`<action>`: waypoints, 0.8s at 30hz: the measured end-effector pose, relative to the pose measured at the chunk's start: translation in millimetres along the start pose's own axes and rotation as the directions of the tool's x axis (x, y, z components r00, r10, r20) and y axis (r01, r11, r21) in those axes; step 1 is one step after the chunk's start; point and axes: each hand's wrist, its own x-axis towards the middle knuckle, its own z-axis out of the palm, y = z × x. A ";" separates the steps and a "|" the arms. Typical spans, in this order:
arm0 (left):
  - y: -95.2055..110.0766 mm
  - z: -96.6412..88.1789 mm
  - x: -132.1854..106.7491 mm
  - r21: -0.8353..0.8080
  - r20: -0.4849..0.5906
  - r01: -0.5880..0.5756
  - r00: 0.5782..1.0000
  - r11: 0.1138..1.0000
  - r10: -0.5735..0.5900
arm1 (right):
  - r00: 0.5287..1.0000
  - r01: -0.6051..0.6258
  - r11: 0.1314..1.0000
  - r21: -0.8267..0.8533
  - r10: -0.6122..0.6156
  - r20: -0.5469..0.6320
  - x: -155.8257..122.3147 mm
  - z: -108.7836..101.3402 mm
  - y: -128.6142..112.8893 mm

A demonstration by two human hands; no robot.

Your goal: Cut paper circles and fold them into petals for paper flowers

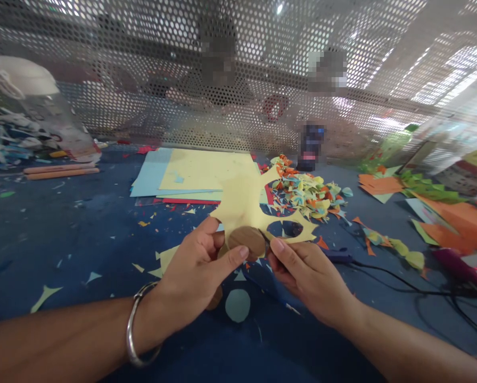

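My left hand (pixel 194 266) is closed, its thumb pressing a round wooden disc (pixel 244 238) against a yellow paper sheet (pixel 240 199) held above the table. Rounded cutouts and pointed scraps mark the sheet's right side. My right hand (pixel 312 274) pinches a slim, dark, blade-like tool (pixel 265 234) at the disc's right edge; most of it is hidden by the fingers. On the table below lies a pale blue paper circle (pixel 237 306). Partly behind my left hand shows another brown round piece (pixel 214 299).
Beyond my hands lie stacked coloured sheets (pixel 206 167) and a heap of paper cutouts (pixel 308 191). A bottle (pixel 55 111) stands at left by two wooden sticks (pixel 63 171). A black cable (pixel 394 287) crosses the right side. A perforated screen (pixel 142 80) rises behind, with people beyond it.
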 end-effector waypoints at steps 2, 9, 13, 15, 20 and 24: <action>2.0 1.3 -0.8 -0.006 0.016 -0.016 1.000 1.000 0.016 | 1.000 0.008 1.000 -0.013 -0.008 0.004 -0.8 -1.8 0.6; 2.2 0.7 -0.3 0.050 0.059 -0.051 0.997 0.997 0.048 | 1.000 -0.009 1.000 0.009 0.009 -0.003 -0.7 -1.8 1.3; 0.9 -2.5 -1.1 0.051 0.111 -0.041 0.993 0.998 0.035 | 1.000 -0.010 1.000 0.008 0.010 -0.003 0.3 -0.9 0.6; 0.4 -3.6 -1.5 0.071 0.115 -0.044 0.993 0.997 0.036 | 1.000 -0.007 1.000 0.006 0.007 0.001 0.5 -1.2 0.6; 0.1 -2.8 0.2 0.091 0.118 -0.006 0.993 0.996 -0.005 | 1.000 -0.004 1.000 0.007 0.004 0.017 0.4 -2.8 1.8; -0.1 -4.3 0.5 0.106 0.138 0.003 0.990 0.994 -0.018 | 1.000 0.006 0.998 -0.057 -0.005 0.026 -0.1 -4.9 1.6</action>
